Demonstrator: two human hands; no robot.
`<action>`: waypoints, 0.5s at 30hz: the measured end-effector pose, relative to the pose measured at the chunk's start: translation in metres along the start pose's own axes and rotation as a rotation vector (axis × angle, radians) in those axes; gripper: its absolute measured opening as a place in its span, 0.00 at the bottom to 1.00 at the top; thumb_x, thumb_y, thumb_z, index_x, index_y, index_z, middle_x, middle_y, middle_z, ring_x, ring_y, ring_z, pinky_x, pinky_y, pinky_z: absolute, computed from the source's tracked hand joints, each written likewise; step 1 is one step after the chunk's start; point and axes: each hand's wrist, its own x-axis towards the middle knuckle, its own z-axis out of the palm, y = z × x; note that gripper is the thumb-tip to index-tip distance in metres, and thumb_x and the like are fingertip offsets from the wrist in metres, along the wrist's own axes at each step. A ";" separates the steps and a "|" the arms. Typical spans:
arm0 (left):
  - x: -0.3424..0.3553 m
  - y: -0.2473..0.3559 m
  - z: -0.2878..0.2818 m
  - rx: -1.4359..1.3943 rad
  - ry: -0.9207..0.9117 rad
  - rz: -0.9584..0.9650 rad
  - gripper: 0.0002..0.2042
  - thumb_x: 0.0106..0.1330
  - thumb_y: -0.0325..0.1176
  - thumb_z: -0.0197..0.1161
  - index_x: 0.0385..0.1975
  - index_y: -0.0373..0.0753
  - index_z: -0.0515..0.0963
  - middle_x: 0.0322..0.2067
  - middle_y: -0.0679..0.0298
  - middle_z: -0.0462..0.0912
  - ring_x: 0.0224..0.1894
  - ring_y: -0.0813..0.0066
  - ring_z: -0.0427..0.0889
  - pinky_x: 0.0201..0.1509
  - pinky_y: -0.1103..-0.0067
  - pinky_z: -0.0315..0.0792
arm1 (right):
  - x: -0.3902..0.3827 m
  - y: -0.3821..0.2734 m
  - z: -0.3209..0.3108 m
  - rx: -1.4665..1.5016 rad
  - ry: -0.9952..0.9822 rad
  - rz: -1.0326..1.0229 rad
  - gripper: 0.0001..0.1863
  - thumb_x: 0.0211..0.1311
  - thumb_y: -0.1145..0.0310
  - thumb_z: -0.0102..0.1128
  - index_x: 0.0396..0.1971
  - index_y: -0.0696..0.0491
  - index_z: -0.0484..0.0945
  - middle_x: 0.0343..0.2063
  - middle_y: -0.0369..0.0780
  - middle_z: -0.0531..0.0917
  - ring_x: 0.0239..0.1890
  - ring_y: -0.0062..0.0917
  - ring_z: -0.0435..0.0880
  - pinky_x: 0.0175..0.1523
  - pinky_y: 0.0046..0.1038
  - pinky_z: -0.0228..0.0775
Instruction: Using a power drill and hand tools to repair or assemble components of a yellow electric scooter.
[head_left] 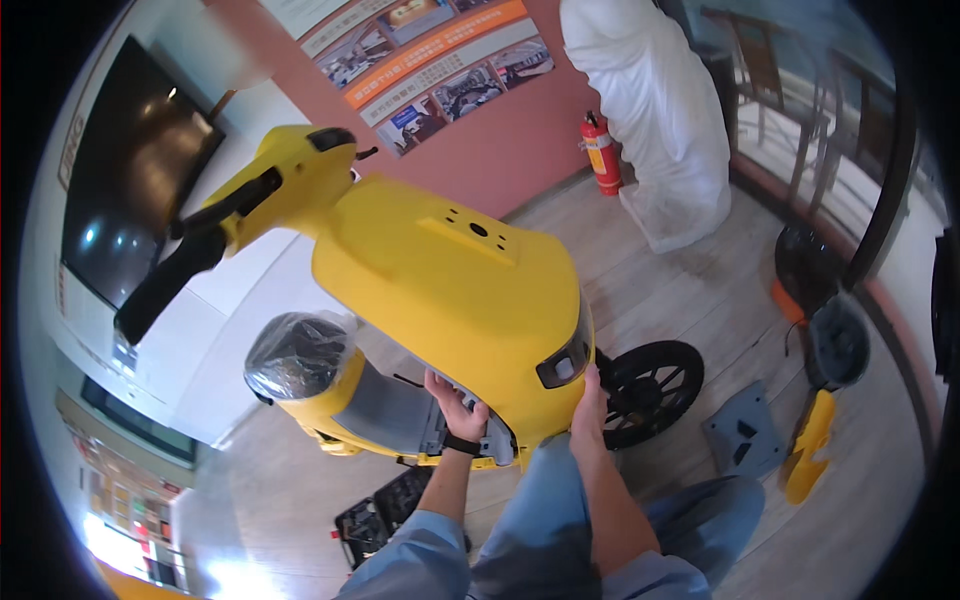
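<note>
A yellow electric scooter stands in front of me, its big yellow front panel (450, 280) facing up toward the camera. My left hand (455, 405) grips the panel's lower left edge, near the grey footboard (390, 410). My right hand (588, 400) holds the panel's lower right edge, just below the dark headlight (565, 365). The black front wheel (650, 390) sits to the right of my right hand. The handlebar with a black grip (190, 255) points to the upper left. The seat (295, 355) is wrapped in clear plastic.
A black tool case (375, 520) lies open on the wooden floor at lower left. A grey panel (745, 430) and a yellow part (810, 445) lie on the floor at right. A red fire extinguisher (602, 155) and a white-covered object (660, 110) stand by the wall.
</note>
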 end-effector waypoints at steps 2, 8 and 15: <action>0.012 -0.010 -0.022 -0.077 -0.013 -0.027 0.61 0.42 0.65 0.71 0.68 0.39 0.37 0.61 0.51 0.58 0.67 0.57 0.58 0.61 0.60 0.65 | -0.001 0.012 0.016 0.160 0.070 -0.006 0.37 0.66 0.40 0.44 0.54 0.62 0.73 0.52 0.45 0.77 0.52 0.30 0.75 0.58 0.29 0.62; 0.029 -0.017 -0.034 -0.236 -0.440 -0.243 0.67 0.39 0.50 0.79 0.69 0.41 0.27 0.67 0.46 0.50 0.69 0.48 0.55 0.60 0.58 0.66 | 0.019 0.050 -0.001 0.239 0.023 -0.118 0.29 0.69 0.43 0.42 0.54 0.52 0.71 0.49 0.36 0.76 0.50 0.23 0.74 0.56 0.27 0.64; 0.054 0.015 -0.048 -0.188 -0.490 -0.233 0.69 0.39 0.46 0.80 0.68 0.37 0.25 0.69 0.41 0.44 0.71 0.48 0.50 0.66 0.65 0.62 | 0.008 0.011 0.014 0.112 0.098 0.014 0.24 0.66 0.46 0.45 0.32 0.54 0.75 0.30 0.35 0.77 0.28 0.21 0.73 0.31 0.24 0.61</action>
